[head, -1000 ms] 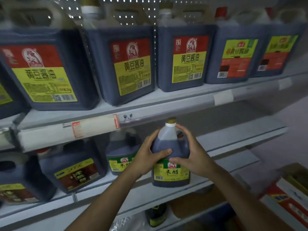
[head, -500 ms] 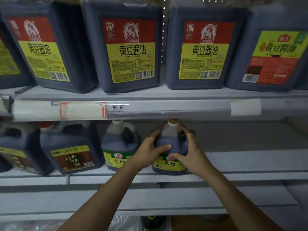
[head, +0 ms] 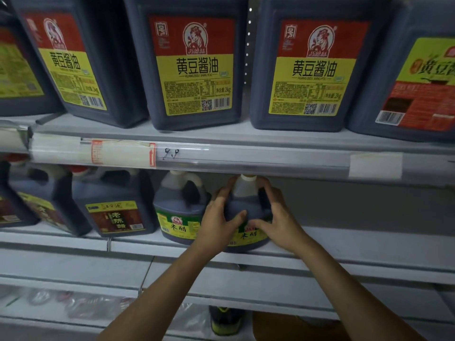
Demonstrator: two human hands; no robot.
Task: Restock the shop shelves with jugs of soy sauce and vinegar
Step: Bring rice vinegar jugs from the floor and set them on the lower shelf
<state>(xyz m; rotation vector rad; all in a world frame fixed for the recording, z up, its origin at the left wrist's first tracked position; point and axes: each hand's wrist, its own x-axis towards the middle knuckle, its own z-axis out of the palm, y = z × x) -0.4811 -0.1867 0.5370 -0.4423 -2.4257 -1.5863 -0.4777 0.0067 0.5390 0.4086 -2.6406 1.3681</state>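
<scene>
A dark vinegar jug (head: 246, 205) with a green and yellow label and a white cap stands on the middle shelf (head: 344, 242). My left hand (head: 216, 217) grips its left side and my right hand (head: 275, 215) grips its right side, thumbs across the front. Its base rests on the shelf, close beside a matching vinegar jug (head: 179, 207) on the left. The jug's cap sits just under the upper shelf's rail (head: 246, 158).
Large soy sauce jugs (head: 194, 62) fill the upper shelf. More dark jugs (head: 115, 207) stand left on the middle shelf; its right part holds nothing. Below, a lower shelf (head: 73, 264), plastic-wrapped goods (head: 61, 303) and a bottle (head: 226, 318).
The jug went from in front of the shelf onto the middle shelf, pushed in beside the matching jug. The camera has come closer to the shelves.
</scene>
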